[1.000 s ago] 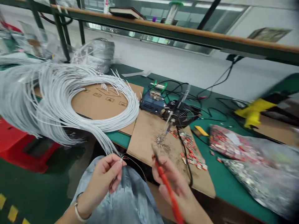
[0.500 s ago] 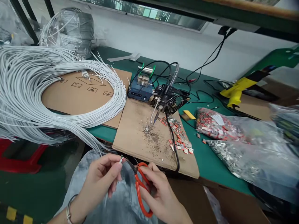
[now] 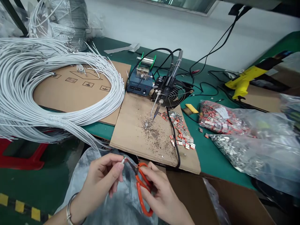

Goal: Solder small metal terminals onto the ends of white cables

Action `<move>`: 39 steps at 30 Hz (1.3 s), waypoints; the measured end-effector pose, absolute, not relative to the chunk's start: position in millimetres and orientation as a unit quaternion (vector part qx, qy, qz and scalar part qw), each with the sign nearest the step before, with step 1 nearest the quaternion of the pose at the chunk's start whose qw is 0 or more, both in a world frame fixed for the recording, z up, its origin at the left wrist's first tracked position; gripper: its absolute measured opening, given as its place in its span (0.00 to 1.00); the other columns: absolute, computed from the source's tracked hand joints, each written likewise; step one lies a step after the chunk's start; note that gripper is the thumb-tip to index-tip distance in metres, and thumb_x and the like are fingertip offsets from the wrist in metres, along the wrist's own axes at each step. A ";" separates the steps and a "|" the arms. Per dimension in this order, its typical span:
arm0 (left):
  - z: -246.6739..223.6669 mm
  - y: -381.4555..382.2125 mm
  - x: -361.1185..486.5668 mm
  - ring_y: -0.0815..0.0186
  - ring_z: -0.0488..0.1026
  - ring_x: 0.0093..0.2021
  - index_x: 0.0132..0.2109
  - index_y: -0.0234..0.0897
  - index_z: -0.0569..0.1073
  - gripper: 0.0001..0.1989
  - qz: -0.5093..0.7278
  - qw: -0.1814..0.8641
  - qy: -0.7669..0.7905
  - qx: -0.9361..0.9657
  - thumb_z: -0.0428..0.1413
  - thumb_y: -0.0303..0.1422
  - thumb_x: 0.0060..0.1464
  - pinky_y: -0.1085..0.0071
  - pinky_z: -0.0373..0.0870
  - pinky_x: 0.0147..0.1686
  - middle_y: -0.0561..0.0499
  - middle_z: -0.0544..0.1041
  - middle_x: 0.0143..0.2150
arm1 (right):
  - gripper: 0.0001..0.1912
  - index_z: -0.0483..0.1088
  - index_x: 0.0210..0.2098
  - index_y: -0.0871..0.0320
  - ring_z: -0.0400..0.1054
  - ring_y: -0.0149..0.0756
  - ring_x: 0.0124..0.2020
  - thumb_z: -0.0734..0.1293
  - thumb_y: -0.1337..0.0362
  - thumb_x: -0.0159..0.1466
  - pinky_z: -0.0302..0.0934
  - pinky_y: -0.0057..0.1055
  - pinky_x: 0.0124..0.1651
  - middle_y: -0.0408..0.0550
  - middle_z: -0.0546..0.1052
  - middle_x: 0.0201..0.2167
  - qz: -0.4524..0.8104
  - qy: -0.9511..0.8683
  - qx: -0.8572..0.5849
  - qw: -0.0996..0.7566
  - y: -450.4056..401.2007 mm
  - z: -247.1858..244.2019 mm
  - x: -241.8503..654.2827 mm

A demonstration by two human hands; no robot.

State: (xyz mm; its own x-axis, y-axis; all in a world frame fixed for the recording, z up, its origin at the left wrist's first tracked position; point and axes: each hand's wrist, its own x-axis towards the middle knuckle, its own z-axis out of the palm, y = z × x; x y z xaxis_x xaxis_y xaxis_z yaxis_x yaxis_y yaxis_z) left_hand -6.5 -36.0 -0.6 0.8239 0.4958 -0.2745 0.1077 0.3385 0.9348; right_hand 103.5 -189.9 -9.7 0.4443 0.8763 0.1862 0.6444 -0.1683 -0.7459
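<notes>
Between thumb and forefinger, my left hand [image 3: 106, 175] pinches the end of a white cable [image 3: 123, 160], whose thin inner wires stick out at the tip. My right hand [image 3: 161, 193] is wrapped round the orange handles of a pair of scissors [image 3: 142, 200]. The dark blades point left and their tips meet the wires at the cable's end. Whether the blades are fully closed is too small to tell. Both hands are above my lap, in front of the cardboard sheet [image 3: 131, 137] on the bench edge.
A large coil of white cables [image 3: 98, 115] lies at left. Behind the cardboard stand a blue soldering unit [image 3: 140, 86], a soldering iron [image 3: 173, 75] and a fan [image 3: 174, 97]. Small metal connectors [image 3: 182, 139] are scattered on it. Bags of parts [image 3: 236, 156] and a yellow tool [image 3: 243, 81] lie at right.
My view has shifted slightly, so the bench sits a little higher in the picture. Both hands keep nearly the same pose, with the scissors still at the cable's end.
</notes>
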 end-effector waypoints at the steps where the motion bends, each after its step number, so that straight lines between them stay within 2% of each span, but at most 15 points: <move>1: -0.1 -36.5 -6.4 0.77 0.61 0.11 0.36 0.34 0.74 0.12 0.123 0.775 0.270 0.559 0.57 0.40 0.53 0.85 0.57 0.08 0.55 0.69 0.19 | 0.06 0.68 0.34 0.56 0.64 0.39 0.28 0.60 0.69 0.58 0.58 0.31 0.29 0.45 0.67 0.21 0.151 -0.502 -0.750 0.403 -190.6 -11.3 102.9; 7: 1.7 -39.1 -4.8 0.77 0.59 0.11 0.35 0.34 0.74 0.16 0.107 0.787 0.280 0.540 0.57 0.45 0.51 0.84 0.55 0.08 0.54 0.69 0.18 | 0.12 0.69 0.42 0.55 0.66 0.39 0.29 0.62 0.66 0.58 0.64 0.32 0.34 0.46 0.70 0.23 0.155 -0.472 -0.755 0.427 -194.1 -23.7 98.1; 14: -0.7 -38.9 -3.9 0.78 0.59 0.11 0.35 0.34 0.74 0.16 0.111 0.785 0.277 0.543 0.57 0.45 0.52 0.85 0.56 0.08 0.55 0.69 0.18 | 0.11 0.70 0.41 0.55 0.66 0.39 0.28 0.62 0.66 0.58 0.64 0.34 0.37 0.45 0.69 0.22 0.147 -0.484 -0.754 0.419 -191.9 -22.0 99.9; 19: 0.7 -39.3 -4.7 0.78 0.59 0.11 0.35 0.34 0.74 0.16 0.117 0.790 0.276 0.535 0.57 0.44 0.51 0.85 0.55 0.08 0.55 0.69 0.18 | 0.12 0.69 0.40 0.56 0.66 0.40 0.29 0.62 0.68 0.56 0.62 0.31 0.32 0.46 0.68 0.22 0.131 -0.499 -0.751 0.412 -191.8 -20.5 100.0; 28: -0.1 -38.5 -5.0 0.78 0.58 0.12 0.36 0.34 0.71 0.15 0.105 0.800 0.265 0.527 0.56 0.44 0.53 0.85 0.53 0.09 0.56 0.67 0.19 | 0.14 0.67 0.44 0.55 0.69 0.41 0.33 0.61 0.68 0.58 0.64 0.36 0.41 0.47 0.71 0.26 0.116 -0.513 -0.758 0.386 -196.2 -25.0 100.1; 31: 0.3 -36.2 -5.3 0.79 0.55 0.13 0.37 0.35 0.68 0.15 0.096 0.798 0.245 0.541 0.55 0.44 0.54 0.83 0.51 0.11 0.58 0.64 0.21 | 0.16 0.65 0.48 0.55 0.69 0.45 0.37 0.61 0.67 0.60 0.66 0.37 0.40 0.50 0.73 0.30 0.086 -0.520 -0.767 0.365 -200.4 -31.1 98.6; 33: 0.1 -34.0 -4.0 0.78 0.52 0.17 0.36 0.36 0.64 0.16 0.086 0.798 0.210 0.559 0.57 0.44 0.53 0.83 0.52 0.15 0.59 0.61 0.23 | 0.19 0.63 0.52 0.54 0.69 0.48 0.42 0.62 0.65 0.60 0.66 0.41 0.43 0.52 0.74 0.35 0.066 -0.526 -0.774 0.347 -203.6 -38.3 96.2; 36: -4.0 -33.1 -0.4 0.75 0.48 0.22 0.26 0.36 0.56 0.21 0.063 0.784 0.142 0.601 0.57 0.43 0.53 0.81 0.51 0.20 0.59 0.54 0.23 | 0.22 0.61 0.55 0.54 0.68 0.50 0.46 0.62 0.62 0.62 0.65 0.45 0.48 0.54 0.74 0.39 0.067 -0.535 -0.774 0.331 -206.6 -48.3 91.9; 39: -9.7 -36.3 3.5 0.74 0.44 0.21 0.21 0.37 0.46 0.27 0.077 0.770 0.121 0.621 0.53 0.45 0.56 0.77 0.45 0.18 0.60 0.47 0.19 | 0.20 0.63 0.54 0.53 0.68 0.49 0.48 0.62 0.61 0.63 0.66 0.42 0.48 0.53 0.74 0.40 0.079 -0.511 -0.779 0.353 -205.7 -54.6 86.3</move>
